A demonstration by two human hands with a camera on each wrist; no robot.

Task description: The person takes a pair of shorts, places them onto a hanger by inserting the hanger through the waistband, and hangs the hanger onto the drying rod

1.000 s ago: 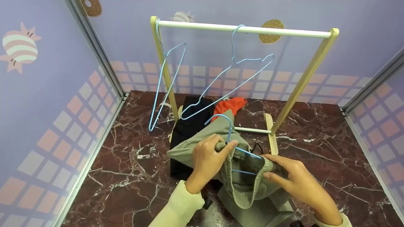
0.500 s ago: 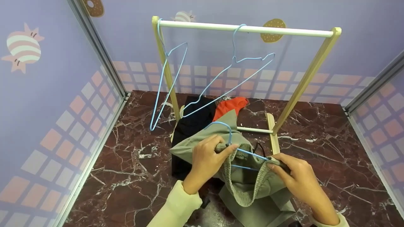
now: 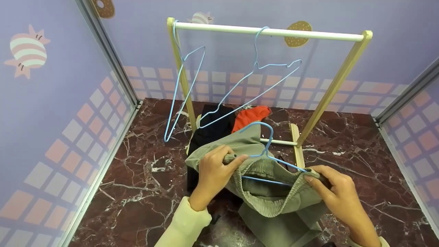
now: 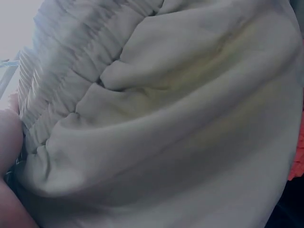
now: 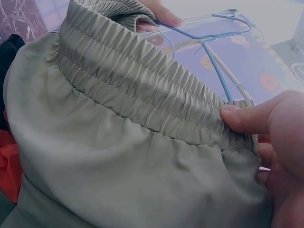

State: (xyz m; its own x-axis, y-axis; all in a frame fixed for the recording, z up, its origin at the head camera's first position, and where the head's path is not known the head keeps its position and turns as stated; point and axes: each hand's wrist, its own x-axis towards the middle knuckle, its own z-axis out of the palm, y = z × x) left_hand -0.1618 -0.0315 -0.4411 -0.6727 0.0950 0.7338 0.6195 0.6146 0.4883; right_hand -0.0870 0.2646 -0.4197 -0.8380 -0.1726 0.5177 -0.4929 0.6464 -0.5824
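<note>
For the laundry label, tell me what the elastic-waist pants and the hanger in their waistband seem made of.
Gray-green pants: low-sheen woven fabric, perhaps synthetic, judging by smooth, soft folds. Blue hanger: probably plastic-coated wire, given its thin, bent, faintly glossy rod.

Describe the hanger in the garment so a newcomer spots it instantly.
Start at the white top rail, then drop to the grey-green garment between the left hand and right hand. The blue hanger lies partly inside its gathered waistband; unlike the two bare hangers above, its hook is off the rail.
</note>
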